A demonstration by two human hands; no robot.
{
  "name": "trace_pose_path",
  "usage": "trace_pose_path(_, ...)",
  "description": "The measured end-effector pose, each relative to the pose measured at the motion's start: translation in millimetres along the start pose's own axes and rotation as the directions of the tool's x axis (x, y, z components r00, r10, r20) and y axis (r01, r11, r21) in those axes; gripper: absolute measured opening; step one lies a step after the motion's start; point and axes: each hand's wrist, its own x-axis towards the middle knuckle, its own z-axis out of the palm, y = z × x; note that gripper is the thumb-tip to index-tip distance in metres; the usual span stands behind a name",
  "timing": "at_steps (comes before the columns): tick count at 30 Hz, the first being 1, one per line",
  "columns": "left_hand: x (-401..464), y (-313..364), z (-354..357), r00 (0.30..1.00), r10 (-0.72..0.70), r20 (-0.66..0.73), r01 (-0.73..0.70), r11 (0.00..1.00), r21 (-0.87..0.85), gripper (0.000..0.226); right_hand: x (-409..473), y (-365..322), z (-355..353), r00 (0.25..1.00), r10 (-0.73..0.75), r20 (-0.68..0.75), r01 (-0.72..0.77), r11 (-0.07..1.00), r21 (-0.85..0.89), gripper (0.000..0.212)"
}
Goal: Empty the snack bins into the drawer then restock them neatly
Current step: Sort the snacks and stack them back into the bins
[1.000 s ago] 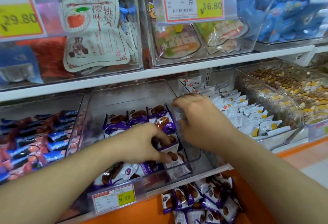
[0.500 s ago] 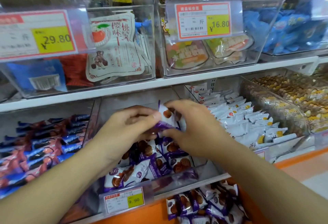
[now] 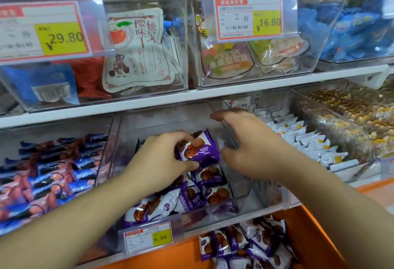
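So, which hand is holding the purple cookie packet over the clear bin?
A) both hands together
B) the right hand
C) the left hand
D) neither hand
C: the left hand has its fingers and thumb curled round the purple packet, while the right hand is spread open beside it and grips nothing.

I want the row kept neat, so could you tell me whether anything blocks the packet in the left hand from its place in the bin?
Nothing visible does: the left hand holds the purple packet directly above the row in the clear bin.
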Motion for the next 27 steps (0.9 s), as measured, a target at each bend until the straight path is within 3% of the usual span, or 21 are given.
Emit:
trace_pose_path(5,24,1,38,0.976,0.045,0.215,-0.083,0.982,0.172,0.063,-2,8,21,0.999,-0.027,0.031,0.029,0.995,-0.094,0.067)
trace_pose_path(8,32,-3,46,0.959,0.067,0.275,-0.127,0.970,0.207,0.068,-2,10,25,0.999,-0.036,0.027,0.039,0.993,-0.109,0.068)
trace_pose_path(11,33,-10,28,0.957,0.003,0.289,-0.042,0.991,0.128,0.081,0,12,26,0.999,-0.035,0.008,0.035,0.994,-0.102,0.060)
trace_pose_path(16,23,-31,7,0.913,-0.141,0.383,0.073,0.980,0.187,0.066,0,10,26,1.000,-0.023,-0.006,0.022,0.993,-0.114,0.061)
trace_pose_path(21,20,-34,4,0.937,-0.155,0.314,0.101,0.978,0.181,0.062,0,0,30,0.999,-0.047,-0.017,0.044,0.985,-0.165,0.063)
trace_pose_path(25,23,-36,-2,0.980,-0.182,0.076,0.167,0.971,0.168,0.039,3,-6,36,0.997,-0.078,-0.018,0.071,0.968,-0.241,0.060)
trace_pose_path(27,26,-35,0,0.972,-0.233,0.040,0.218,0.948,0.232,0.040,5,-6,38,0.998,-0.067,-0.011,0.062,0.966,-0.251,0.060)
